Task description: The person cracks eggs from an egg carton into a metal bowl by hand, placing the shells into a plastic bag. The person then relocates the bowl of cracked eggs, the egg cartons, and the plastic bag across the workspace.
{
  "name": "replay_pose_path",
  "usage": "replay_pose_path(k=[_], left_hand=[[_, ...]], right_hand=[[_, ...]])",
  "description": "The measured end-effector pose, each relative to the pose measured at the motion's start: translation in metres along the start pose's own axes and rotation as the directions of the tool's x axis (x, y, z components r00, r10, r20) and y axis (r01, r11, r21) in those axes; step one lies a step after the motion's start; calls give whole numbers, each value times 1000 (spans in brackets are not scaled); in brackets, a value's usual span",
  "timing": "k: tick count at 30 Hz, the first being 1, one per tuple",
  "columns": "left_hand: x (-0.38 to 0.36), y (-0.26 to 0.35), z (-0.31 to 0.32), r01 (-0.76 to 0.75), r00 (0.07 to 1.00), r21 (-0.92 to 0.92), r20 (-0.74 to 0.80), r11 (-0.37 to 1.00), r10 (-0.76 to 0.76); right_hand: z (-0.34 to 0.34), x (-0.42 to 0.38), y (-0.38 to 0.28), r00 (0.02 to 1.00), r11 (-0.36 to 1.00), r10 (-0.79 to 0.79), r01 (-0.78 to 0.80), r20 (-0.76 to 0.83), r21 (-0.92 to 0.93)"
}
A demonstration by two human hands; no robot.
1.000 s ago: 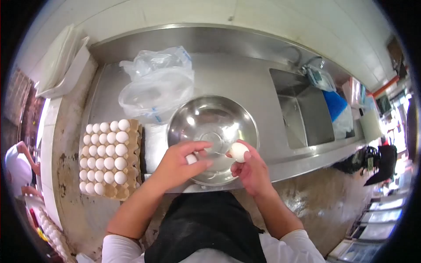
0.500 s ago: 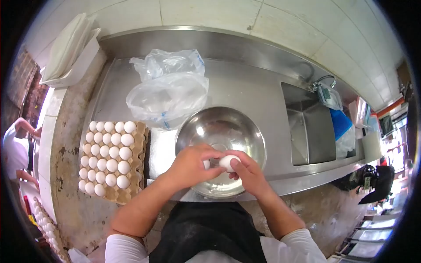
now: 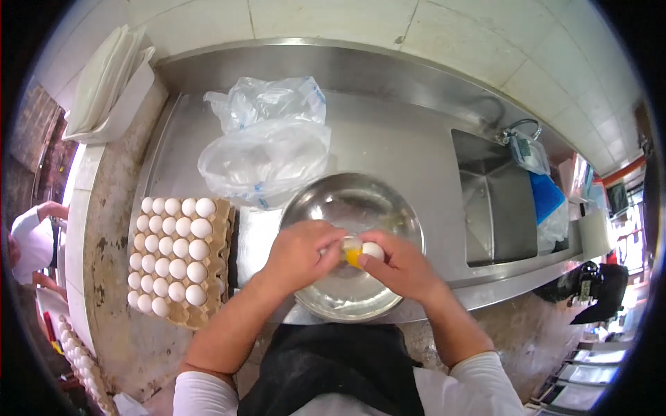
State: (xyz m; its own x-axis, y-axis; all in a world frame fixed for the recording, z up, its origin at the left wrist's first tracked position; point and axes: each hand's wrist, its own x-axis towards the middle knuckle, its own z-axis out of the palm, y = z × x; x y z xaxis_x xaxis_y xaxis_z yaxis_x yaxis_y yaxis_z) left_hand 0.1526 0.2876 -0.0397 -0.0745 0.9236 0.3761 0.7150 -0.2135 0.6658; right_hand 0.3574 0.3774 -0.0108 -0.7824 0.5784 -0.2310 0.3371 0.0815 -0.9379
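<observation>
Over the steel mixing bowl (image 3: 409, 208) a white egg (image 3: 373, 250) is cracked open. Its orange-yellow yolk (image 3: 354, 258) shows between my two hands, with a pale bit of shell or egg white above it. My right hand (image 3: 406, 269) is closed around the egg from the right, thumb across the front. From the left, my left hand (image 3: 300, 256) grips the broken side with bent fingers; its fingertips are partly hidden. Some clear liquid appears to lie in the bowl. To the left, stacked cardboard egg trays (image 3: 220, 260) carry rows of white eggs (image 3: 162, 265).
Crumpled clear plastic bags (image 3: 267, 156) lie behind the bowl on the steel counter (image 3: 388, 135). A sink (image 3: 492, 215) with a faucet is at the right, near a blue item (image 3: 548, 197). White containers (image 3: 111, 97) stand at the upper left. Another person (image 3: 35, 243) is at far left.
The egg, whole-looking before, is now broken open with its yolk exposed between my hands. My hands stay over the bowl, and the right one has shifted slightly right.
</observation>
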Motion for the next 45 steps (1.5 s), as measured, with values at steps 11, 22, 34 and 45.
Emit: replay_pose_path(k=[11,22,34,45], left_hand=[[-31,-3,-64,419,903,47,-129,907,-410],[29,-91,-103,544,839,446,-297,711,-456],[-60,23,-59,356,591,-934,207,22,-779],[-102,54,-44,564,811,-734,407,379,-419]], right_hand=[[-38,-16,34,981,995,97,-102,-165,-19],[47,126,-51,994,927,45,-80,102,367],[99,6,-40,778,668,-628,557,28,-494],[96,-142,77,789,939,-254,61,-559,-340]])
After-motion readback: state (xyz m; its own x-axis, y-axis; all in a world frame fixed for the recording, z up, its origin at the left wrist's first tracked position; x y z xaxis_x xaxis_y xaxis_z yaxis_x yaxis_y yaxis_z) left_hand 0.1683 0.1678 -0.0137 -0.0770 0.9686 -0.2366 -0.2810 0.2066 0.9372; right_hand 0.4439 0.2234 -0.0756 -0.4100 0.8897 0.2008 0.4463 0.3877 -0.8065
